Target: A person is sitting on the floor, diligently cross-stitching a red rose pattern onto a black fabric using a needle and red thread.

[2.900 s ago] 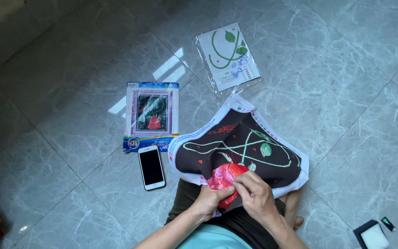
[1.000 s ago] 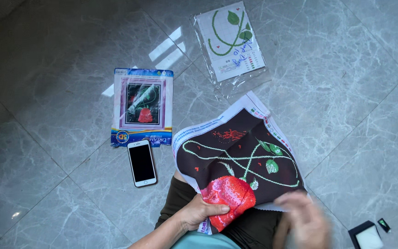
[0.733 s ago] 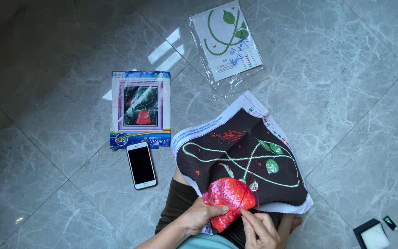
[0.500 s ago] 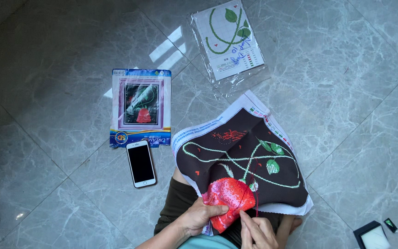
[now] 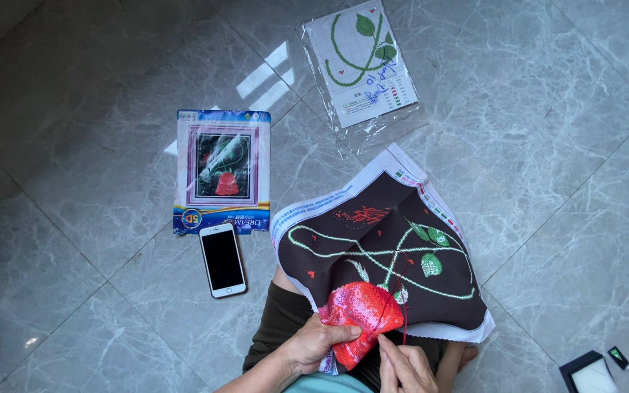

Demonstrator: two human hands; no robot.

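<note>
A black cross-stitch cloth [image 5: 394, 247] with green curling lines, green leaves and a red stitched flower [image 5: 364, 309] lies across my lap. My left hand [image 5: 316, 343] grips the cloth's near edge beside the red flower. My right hand [image 5: 402, 365] pinches a needle at the flower's lower right edge. A red thread [image 5: 404, 291] runs up from it over the cloth.
On the grey marble floor lie a white phone [image 5: 223, 260], a flat kit package with a framed flower picture [image 5: 222, 169], and a printed pattern sheet in a clear bag [image 5: 363, 62]. A small black box [image 5: 592, 373] sits at the lower right corner.
My right hand swung out to the right with the thread, then came back to the red flower's edge. The left hand kept its grip on the cloth.
</note>
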